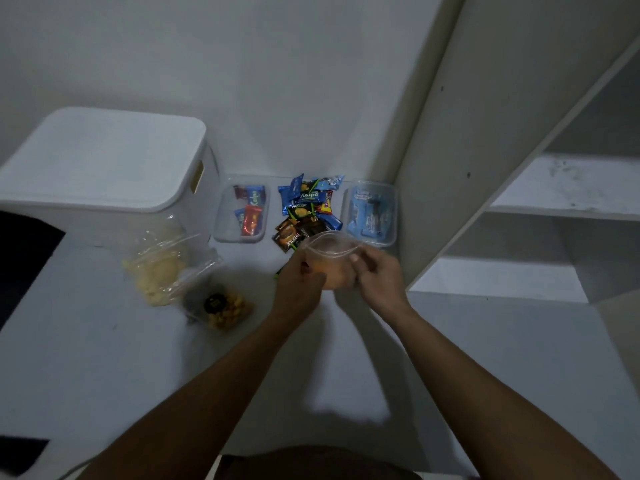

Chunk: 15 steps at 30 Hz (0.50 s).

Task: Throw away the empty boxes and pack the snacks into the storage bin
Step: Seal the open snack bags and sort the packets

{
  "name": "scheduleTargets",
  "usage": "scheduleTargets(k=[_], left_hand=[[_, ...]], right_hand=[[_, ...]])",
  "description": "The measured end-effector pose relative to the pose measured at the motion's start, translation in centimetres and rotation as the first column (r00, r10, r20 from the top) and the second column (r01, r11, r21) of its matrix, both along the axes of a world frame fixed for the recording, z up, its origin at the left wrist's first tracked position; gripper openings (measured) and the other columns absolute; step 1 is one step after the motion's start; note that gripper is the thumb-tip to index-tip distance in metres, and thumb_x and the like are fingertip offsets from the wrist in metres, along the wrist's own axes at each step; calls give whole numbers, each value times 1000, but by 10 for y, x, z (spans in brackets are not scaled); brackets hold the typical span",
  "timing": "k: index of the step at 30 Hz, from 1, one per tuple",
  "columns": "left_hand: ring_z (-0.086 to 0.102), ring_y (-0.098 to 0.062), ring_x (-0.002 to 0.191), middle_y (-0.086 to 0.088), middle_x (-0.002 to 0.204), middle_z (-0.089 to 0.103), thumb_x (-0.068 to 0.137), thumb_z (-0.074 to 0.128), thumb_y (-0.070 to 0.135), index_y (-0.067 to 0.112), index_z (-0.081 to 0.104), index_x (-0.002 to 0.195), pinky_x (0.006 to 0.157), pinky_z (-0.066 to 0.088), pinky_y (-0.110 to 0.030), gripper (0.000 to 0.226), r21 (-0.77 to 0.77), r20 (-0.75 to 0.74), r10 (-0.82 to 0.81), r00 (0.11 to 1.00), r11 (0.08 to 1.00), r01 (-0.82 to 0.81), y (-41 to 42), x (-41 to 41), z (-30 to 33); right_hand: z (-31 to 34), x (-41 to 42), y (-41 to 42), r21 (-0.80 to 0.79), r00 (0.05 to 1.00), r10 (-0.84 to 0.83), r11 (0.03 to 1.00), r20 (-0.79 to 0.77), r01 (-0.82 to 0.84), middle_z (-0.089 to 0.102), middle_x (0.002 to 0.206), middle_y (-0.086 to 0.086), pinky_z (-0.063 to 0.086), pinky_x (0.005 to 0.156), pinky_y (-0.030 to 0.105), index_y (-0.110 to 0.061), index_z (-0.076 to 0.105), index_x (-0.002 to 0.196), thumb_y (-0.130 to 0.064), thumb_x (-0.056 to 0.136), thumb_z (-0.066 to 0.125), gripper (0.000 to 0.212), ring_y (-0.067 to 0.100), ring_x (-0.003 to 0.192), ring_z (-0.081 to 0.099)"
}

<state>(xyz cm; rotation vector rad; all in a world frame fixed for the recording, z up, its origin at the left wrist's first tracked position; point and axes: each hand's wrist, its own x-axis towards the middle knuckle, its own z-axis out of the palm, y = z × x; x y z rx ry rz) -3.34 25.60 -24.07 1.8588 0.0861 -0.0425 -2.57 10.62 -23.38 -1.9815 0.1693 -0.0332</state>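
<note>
A snack pile [306,211] lies between two trays [217,233] [394,216], right of the lidded bin [104,161].

Both forearms bare, entering from the bottom edge and converging toward centre; left forearm runs up from lower left, right forearm from lower right, wrists roughly level and near each other. Left hand [300,279] curled, knuckles up, fingers wrapped round the left side of a clear plastic container [330,254]; thumb tucked toward the container wall. Right hand [377,277] mirrors it on the right side; fingers bent, fingertips [354,258] at the rim, palm angled inward. Container sits between the two sets of fingers, gripped from both sides; hands slightly blurred, so exact finger contact on the far side is not readable.
</note>
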Motion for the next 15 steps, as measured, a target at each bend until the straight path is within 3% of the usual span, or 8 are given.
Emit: scheduleTargets(k=[3,7,11,15], left_hand=[[63,-17,95,-7,111,65,93,55,12,9,59,121,74,56,-26,29,19,108,28,994,999,-31,10,2,12],[67,-21,91,-6,96,69,90,62,17,6,67,106,74,58,-29,20,-26,169,143,975,990,-140,26,8,28],[68,-18,85,-10,90,72,83,70,8,1,70,100,73,57,-23,19,-149,172,190,967,975,-165,34,13,42],[65,-22,89,-12,93,69,80,71,5,4,70,96,72,56,-23,15,-218,152,182,972,965,-146,37,16,58]], right_hand=[[7,5,1,111,996,-24,994,87,14,73,100,4,53,81,18,-15,72,105,-4,88,64,22,16,94,67],[24,12,1,223,991,-2,974,136,-28,73,89,3,55,79,26,-24,71,88,-1,84,69,23,18,89,70],[39,16,4,293,989,46,952,142,-87,74,91,8,58,78,27,-3,70,95,1,83,69,13,17,87,71],[51,17,6,297,987,62,949,146,-104,74,90,10,60,76,33,-2,70,93,-3,85,69,9,20,84,72]])
